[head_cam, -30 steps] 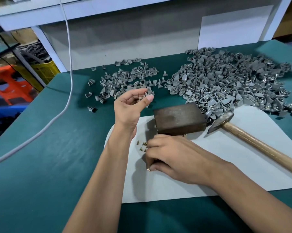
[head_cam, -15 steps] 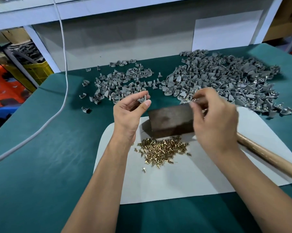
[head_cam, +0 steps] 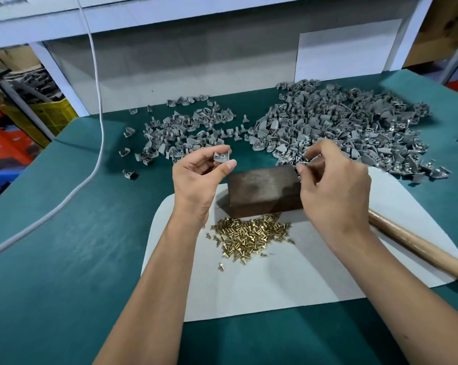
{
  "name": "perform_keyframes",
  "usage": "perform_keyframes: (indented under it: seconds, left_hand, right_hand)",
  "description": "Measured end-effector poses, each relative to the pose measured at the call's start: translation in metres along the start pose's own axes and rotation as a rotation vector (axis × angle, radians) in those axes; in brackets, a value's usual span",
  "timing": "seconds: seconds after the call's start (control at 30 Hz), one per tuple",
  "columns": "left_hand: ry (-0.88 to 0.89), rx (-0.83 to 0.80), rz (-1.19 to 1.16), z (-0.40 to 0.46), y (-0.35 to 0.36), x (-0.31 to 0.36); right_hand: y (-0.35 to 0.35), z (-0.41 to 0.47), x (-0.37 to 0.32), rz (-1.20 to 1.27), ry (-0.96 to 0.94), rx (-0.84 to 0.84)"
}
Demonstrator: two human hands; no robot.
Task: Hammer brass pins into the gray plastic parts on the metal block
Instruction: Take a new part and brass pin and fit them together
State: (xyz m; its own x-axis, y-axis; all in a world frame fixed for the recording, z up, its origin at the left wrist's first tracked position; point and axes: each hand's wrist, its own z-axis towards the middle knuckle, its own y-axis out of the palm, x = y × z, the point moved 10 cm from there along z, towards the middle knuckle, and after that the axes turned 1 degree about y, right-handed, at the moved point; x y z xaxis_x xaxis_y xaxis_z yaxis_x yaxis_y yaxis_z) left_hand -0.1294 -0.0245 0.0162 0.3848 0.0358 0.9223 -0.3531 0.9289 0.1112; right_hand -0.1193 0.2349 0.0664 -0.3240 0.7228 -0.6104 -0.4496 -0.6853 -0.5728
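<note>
A dark metal block [head_cam: 262, 188] stands on a white sheet [head_cam: 275, 280]. Just in front of it lies a heap of brass pins [head_cam: 249, 233]. My left hand [head_cam: 199, 180] is raised left of the block and pinches a gray plastic part [head_cam: 220, 156] between thumb and fingers. My right hand [head_cam: 333, 185] hovers over the block's right end, its fingertips pinched together on something small and blurred, perhaps a brass pin. A hammer with a wooden handle [head_cam: 420, 248] lies on the sheet to the right, its head hidden behind my right hand.
A large pile of gray parts [head_cam: 354, 127] covers the green table at back right, a smaller pile [head_cam: 185, 133] at back left. A white cable [head_cam: 98, 127] runs across the left side. A white wall panel [head_cam: 196, 61] borders the table's far edge.
My right hand rose from the pins in front of the block to above the block's right end, uncovering the brass heap. My left hand kept holding the gray part.
</note>
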Motion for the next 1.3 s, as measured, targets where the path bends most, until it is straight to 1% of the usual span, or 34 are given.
perform_keyframes:
  seconds: [0.1, 0.2, 0.3, 0.37, 0.5, 0.6, 0.8, 0.97, 1.3]
  left_hand:
    - [0.005, -0.073, 0.034, -0.002, 0.010, 0.005]
    - [0.028, -0.147, 0.162, -0.005, 0.023, 0.011]
    - [0.048, -0.198, 0.259, -0.010, 0.035, 0.015]
    - [0.043, -0.208, 0.262, -0.013, 0.040, 0.017]
    - [0.113, -0.278, 0.327, -0.017, 0.050, 0.024]
    - [0.131, -0.317, 0.335, -0.019, 0.057, 0.025]
    - [0.107, -0.328, 0.299, -0.024, 0.063, 0.021]
    - [0.107, -0.325, 0.316, -0.026, 0.066, 0.022]
    - [0.083, -0.287, 0.269, -0.026, 0.066, 0.023]
  right_hand:
    - [-0.003, 0.002, -0.004, 0.125, -0.048, 0.023]
    - [0.000, 0.002, -0.011, 0.210, -0.133, -0.004]
    - [0.006, 0.000, -0.020, 0.245, -0.218, -0.052]
    - [0.009, -0.001, -0.024, 0.253, -0.256, -0.076]
    - [0.015, -0.002, -0.019, 0.314, -0.197, -0.113]
    - [0.018, -0.001, -0.017, 0.304, -0.187, -0.132]
    - [0.018, -0.001, -0.021, 0.329, -0.192, -0.156]
    - [0.020, -0.002, -0.024, 0.259, -0.226, -0.176]
    - [0.020, -0.004, -0.028, 0.268, -0.233, -0.179]
